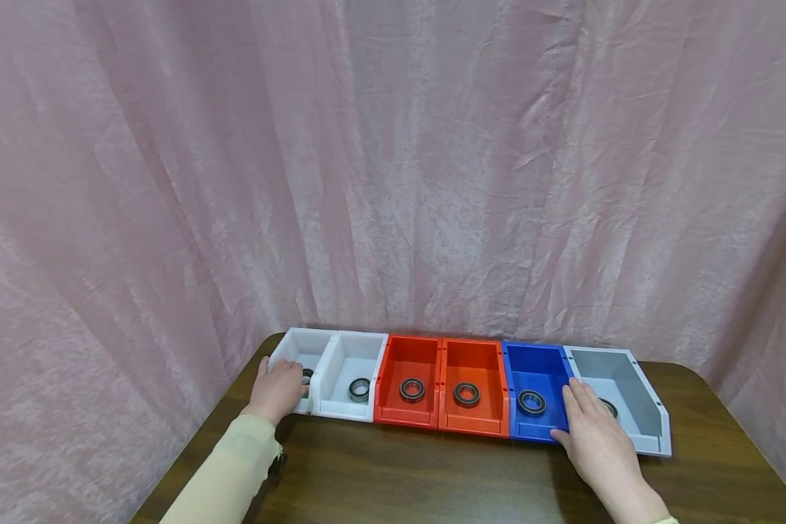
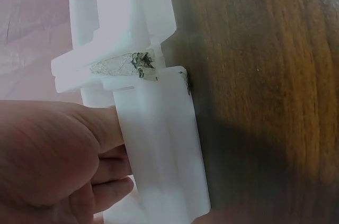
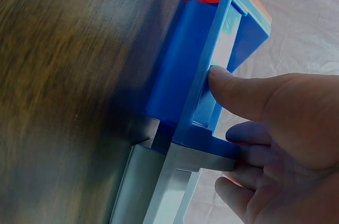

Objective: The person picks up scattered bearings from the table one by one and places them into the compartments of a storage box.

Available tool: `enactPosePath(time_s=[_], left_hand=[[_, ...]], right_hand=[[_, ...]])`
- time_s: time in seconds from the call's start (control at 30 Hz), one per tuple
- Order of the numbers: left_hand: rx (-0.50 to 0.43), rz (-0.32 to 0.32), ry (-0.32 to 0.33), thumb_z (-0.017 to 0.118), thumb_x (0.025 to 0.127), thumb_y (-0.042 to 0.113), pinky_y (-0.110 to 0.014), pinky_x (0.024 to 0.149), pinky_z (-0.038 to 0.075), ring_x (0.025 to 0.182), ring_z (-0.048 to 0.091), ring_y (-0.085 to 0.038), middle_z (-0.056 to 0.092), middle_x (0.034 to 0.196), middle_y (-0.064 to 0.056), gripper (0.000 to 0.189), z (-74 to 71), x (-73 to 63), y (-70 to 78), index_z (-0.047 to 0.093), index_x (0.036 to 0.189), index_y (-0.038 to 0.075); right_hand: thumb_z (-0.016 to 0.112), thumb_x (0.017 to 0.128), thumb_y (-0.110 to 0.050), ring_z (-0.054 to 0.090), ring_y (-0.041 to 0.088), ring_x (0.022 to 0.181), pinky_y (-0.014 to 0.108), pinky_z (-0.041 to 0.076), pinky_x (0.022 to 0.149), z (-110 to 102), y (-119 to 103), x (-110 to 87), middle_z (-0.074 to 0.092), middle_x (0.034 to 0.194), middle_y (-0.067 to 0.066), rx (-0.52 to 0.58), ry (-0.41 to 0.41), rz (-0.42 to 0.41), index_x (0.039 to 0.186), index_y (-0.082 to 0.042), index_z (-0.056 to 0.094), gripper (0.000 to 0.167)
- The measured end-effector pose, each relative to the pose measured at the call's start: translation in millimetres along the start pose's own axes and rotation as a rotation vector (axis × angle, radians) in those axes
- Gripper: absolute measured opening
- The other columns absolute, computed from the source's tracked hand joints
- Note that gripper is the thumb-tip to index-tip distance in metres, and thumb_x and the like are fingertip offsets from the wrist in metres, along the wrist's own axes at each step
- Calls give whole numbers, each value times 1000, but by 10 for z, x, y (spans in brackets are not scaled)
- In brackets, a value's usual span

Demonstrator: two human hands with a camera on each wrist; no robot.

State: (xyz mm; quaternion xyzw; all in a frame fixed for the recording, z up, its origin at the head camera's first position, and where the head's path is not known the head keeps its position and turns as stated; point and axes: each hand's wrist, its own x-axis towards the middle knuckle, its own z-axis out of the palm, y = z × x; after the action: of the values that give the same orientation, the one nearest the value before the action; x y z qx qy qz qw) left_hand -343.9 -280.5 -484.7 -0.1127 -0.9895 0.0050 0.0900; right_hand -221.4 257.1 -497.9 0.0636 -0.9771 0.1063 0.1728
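My left hand [image 1: 277,389] reaches into the leftmost white bin [image 1: 309,340], thumb and fingers around the left side of a ring bearing [image 1: 308,374]. In the left wrist view the fingers [image 2: 114,189] bend behind the bin's front lip [image 2: 161,150], which hides the bearing; I cannot tell whether they grip it. My right hand [image 1: 599,437] lies over the wall between the blue bin [image 1: 538,356] and the grey bin [image 1: 645,386], fingers extended. Its thumb [image 3: 228,86] touches the blue bin's front edge. A bearing [image 1: 531,402] lies in the blue bin; another [image 1: 609,407] is partly hidden by the hand.
Between the hands stand a second white bin [image 1: 360,349], a red bin [image 1: 414,351] and an orange bin [image 1: 473,356], one bearing in each. The bins form a row on the brown wooden table [image 1: 419,480]. A pink curtain [image 1: 432,167] hangs close behind.
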Motion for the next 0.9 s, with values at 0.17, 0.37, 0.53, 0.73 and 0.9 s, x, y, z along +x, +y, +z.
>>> enactPosePath(time_s=[0.17,0.37,0.53,0.73,0.9], left_hand=[[-3,-16,-24,84,98,21,-77,124,24,113,68,-39,74,100,-12,21,38,50,-6,75,104,2],[-4,-30,-60,82,99,21,-78,124,21,111,69,-39,73,96,-10,18,26,76,9,74,100,4],[-6,-36,-79,81,99,19,-78,125,19,111,69,-38,73,94,-9,15,28,107,8,75,99,6],[-15,-45,-91,79,99,16,-79,125,16,109,70,-38,73,88,-7,13,35,140,4,73,91,8],[-21,-46,-100,78,98,14,-78,125,16,107,70,-38,73,86,-8,12,51,160,1,73,90,7]], right_hand=[[92,91,-17,43,60,148,71,38,120,7,2,-1,47,156,44,-3,-7,3,147,21,52,79],[92,91,-18,43,60,148,71,38,120,2,-6,0,46,156,43,-7,-23,14,148,21,51,80],[91,92,-18,43,60,148,71,38,121,1,-7,0,46,157,43,-12,-27,16,149,21,51,80],[91,92,-17,44,60,148,70,38,120,-2,-8,6,47,156,43,-11,-15,7,148,21,52,79],[92,91,-17,44,60,148,70,38,120,-7,-9,7,47,156,43,-11,-8,4,147,21,52,79]])
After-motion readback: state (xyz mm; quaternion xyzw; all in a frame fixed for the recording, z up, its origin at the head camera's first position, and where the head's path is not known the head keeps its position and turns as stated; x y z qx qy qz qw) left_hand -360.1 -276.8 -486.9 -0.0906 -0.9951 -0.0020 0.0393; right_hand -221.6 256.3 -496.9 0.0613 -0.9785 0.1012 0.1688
